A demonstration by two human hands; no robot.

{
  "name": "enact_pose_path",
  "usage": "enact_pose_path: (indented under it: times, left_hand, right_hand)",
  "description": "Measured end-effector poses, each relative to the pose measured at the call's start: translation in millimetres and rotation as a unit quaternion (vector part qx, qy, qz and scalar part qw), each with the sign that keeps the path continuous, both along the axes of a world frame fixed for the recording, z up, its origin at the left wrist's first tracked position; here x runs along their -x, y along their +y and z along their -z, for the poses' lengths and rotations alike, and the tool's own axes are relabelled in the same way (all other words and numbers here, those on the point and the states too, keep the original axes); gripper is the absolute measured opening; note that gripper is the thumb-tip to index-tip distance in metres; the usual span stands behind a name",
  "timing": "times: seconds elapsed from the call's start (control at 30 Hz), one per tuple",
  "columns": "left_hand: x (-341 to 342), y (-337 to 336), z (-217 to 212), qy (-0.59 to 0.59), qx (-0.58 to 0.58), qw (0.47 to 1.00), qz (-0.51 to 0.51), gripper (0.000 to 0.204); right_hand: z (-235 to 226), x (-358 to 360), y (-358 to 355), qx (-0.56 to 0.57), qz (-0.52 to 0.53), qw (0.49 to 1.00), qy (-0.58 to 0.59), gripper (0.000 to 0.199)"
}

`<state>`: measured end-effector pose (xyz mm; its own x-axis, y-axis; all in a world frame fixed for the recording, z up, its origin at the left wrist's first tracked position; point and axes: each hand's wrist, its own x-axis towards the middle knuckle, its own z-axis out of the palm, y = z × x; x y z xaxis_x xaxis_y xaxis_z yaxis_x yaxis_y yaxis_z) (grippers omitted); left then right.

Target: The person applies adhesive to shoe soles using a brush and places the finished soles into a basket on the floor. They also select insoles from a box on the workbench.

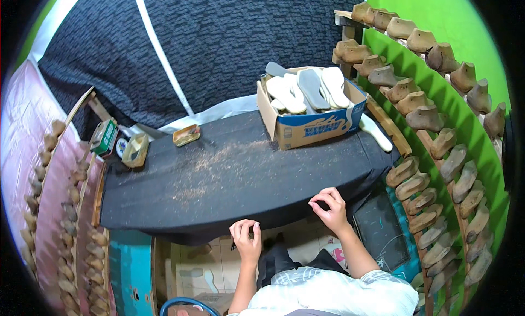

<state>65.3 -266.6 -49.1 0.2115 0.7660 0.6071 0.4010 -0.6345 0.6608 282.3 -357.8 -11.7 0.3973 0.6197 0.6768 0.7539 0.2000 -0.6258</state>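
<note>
curling near black cloth (246,187), both hands (249,244) (334,212) sit apart.

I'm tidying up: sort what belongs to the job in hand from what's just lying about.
Probably the job:
- dark cloth-covered table, nearest left hand and right hand
- cardboard box of insoles

Probably lying about:
- loose white insole
- green box
- wooden shoe lasts

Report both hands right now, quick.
Left hand: partly open, loosely curled, nothing visible in it.
Right hand: partly open, loosely curled, nothing visible in it.
</note>
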Motion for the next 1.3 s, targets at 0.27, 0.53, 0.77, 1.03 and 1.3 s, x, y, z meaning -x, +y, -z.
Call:
enact_pose_path:
  times: [0.27,0.53,0.77,1.03,1.3]
  left_hand:
    - [-52.6,97.0,-18.3,-0.012,-0.018,0.999,0.037,0.006]
    - [-84.6,165.3,-46.0,-0.013,-0.014,0.996,0.086,0.005]
    - [-87.7,176.9,-39.2,0.005,-0.008,0.997,0.072,0.005]
    - [-79.7,149.6,-26.3,0.010,0.050,0.997,0.051,0.006]
    - [-54.4,146.1,-27.7,0.005,0.067,0.998,0.018,0.005]
  right_hand:
    - [-67.3,-62.0,107.2,-0.058,0.060,0.995,-0.050,0.015]
    - [-82.5,-124.9,213.1,0.258,0.178,0.946,-0.078,0.042]
    - [-94.9,-123.8,223.8,0.235,0.164,0.957,-0.031,0.067]
    - [-114.7,-96.5,195.4,0.017,0.080,0.993,-0.083,0.065]
    - [-114.5,-56.9,190.1,0.044,-0.040,0.995,-0.081,0.062]
